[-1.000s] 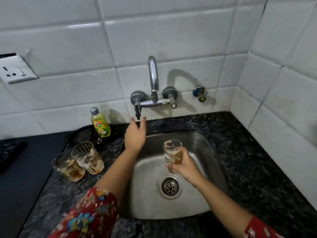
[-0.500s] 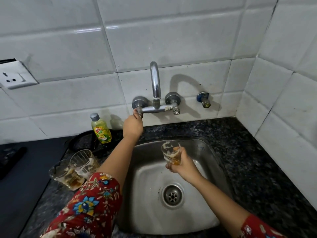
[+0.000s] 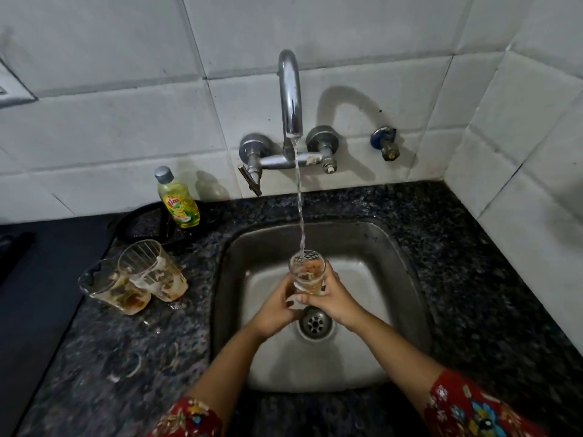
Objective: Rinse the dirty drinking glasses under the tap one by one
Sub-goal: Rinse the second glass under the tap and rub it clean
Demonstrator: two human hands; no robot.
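Head view: the person is rinsing the first glass (image 3: 307, 274). Both hands are holding it upright over the sink (image 3: 400, 279). The left hand (image 3: 273, 312) is wrapping its fingers (image 3: 291, 303) round the lower left side and base. The right hand (image 3: 336, 301) is curling round the right side, so both sets of fingers are closed on the glass. A thin stream (image 3: 299, 200) is falling from the tap (image 3: 290, 96), straight above the fingers, into the glass's mouth, and brownish dregs are showing inside. The drain (image 3: 315, 323) is sitting just below the fingers.

The task is looking early. A second glass (image 3: 151, 272) and a third glass (image 3: 113, 291) are waiting on the tabletop (image 3: 126, 357), well to the left of the fingers. They are touching each other, and both are streaked with residue.

The next move is probably calling for a swirl and a tip-out into the sink. The grip needs to be firm, since wet glass is likely to be slippery. After that the glass needs setting down apart from the dirty pair.

A yellow-green bottle (image 3: 178, 200) is standing up and to the left of the fingers, behind those two glasses. Its label is carrying a red logo that seems to read "Vim", and the smaller print is too small to read. No other writing is showing.
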